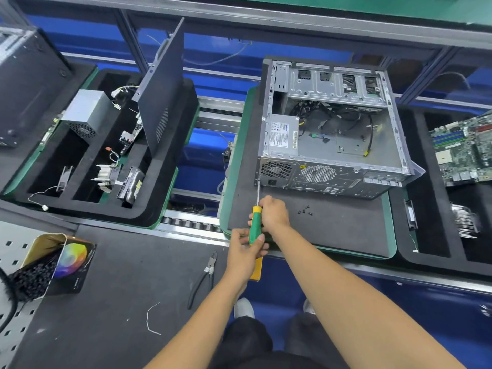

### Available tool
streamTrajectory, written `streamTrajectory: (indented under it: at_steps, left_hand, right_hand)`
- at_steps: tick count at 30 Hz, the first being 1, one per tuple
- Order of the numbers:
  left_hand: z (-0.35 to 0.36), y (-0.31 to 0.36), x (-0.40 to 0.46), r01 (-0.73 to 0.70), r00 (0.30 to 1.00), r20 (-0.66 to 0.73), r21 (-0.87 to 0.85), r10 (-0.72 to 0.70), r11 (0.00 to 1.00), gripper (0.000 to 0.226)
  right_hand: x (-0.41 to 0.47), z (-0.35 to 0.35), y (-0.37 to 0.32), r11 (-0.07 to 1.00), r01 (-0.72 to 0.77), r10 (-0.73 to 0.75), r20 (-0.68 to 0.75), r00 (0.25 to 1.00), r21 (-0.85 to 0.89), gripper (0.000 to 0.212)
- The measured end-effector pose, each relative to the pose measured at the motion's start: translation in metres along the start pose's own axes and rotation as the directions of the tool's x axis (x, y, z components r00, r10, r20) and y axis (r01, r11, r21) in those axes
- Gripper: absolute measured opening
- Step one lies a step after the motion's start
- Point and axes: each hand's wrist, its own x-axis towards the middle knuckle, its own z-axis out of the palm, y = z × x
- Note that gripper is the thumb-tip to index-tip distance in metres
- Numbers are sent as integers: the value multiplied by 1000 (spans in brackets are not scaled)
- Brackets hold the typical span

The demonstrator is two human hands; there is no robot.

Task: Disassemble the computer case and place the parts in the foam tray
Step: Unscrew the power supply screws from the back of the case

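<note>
Hands share one screwdriver [254, 222]: the right hand [271, 213] curls round the upper handle, the left hand [243, 249] pinches its lower end, and the tip meets the near-left rear corner of the computer case [330, 129] on the bench mat. The foam tray [106, 145] lies well left. If the tip slips, the screw head could strip, or the freed screw roll toward the loose screws [304, 210] nearby.

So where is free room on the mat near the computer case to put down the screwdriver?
Bare mat lies in front of the computer case, right of the loose screws, up to the green edge. The strip left of the case is bare too. It is crowded around both hands on the screwdriver.
</note>
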Motion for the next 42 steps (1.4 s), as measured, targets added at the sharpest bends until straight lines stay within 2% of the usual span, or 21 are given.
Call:
streamTrajectory:
  at_steps: [3, 5, 7, 10, 13, 16, 20, 24, 28, 30, 32, 34, 39, 42]
  left_hand:
    - [2, -3, 0, 0, 1000, -12, -55, -1, 998, 23]
    - [2, -4, -1, 6, 1000, -18, -79, -7, 997, 22]
    - [2, -5, 0, 20, 999, -26, -84, -22, 996, 17]
    - [0, -3, 3, 64, 997, -25, -115, -68, 991, 11]
    - [-3, 3, 5, 92, 995, -26, -129, -97, 987, 15]
    - [-4, 7, 3, 102, 994, -25, -94, -104, 990, 20]
    - [-4, 8, 3, 39, 999, 9, 85, -40, 996, 35]
    - [-2, 11, 5, 151, 989, 12, -75, -150, 986, 21]
    - [2, 9, 6, 201, 979, 4, -159, -203, 966, 32]
    - [4, 9, 7, 190, 981, -3, -148, -192, 971, 31]
    - [5, 9, 8, 165, 986, -10, -65, -166, 984, 27]
    - [3, 6, 9, 140, 990, -4, 1, -140, 990, 34]
    - [-1, 7, 15, 199, 978, -47, -100, -204, 975, 13]
    - [-1, 9, 14, 214, 974, -53, -127, -222, 969, 25]
  right_hand:
    - [5, -7, -7, 930, 153, -216, -158, 963, -335, 35]
    - [9, -7, -14, 903, 206, -286, -171, 943, -376, 32]
    - [14, -3, -22, 930, 235, -290, -174, 941, -281, 30]
    - [23, 1, -32, 965, 196, -220, -132, 966, -176, 29]
    - [31, 5, -37, 997, 69, -69, 24, 997, -24, 34]
    - [26, 8, -43, 973, -86, 59, 127, 990, 213, 45]
    - [25, 5, -44, 956, -144, 102, 168, 980, 256, 40]
    - [24, 1, -49, 946, -164, 118, 176, 977, 279, 38]
    - [26, 1, -47, 934, -176, 123, 183, 975, 312, 37]
    - [26, 2, -47, 922, -183, 129, 176, 976, 340, 37]
    - [26, 3, -47, 909, -189, 131, 177, 976, 371, 37]
    - [26, 5, -46, 901, -195, 133, 181, 974, 388, 36]
    - [28, 5, -45, 894, -199, 135, 181, 974, 401, 39]
    - [29, 4, -43, 887, -207, 135, 197, 971, 414, 38]
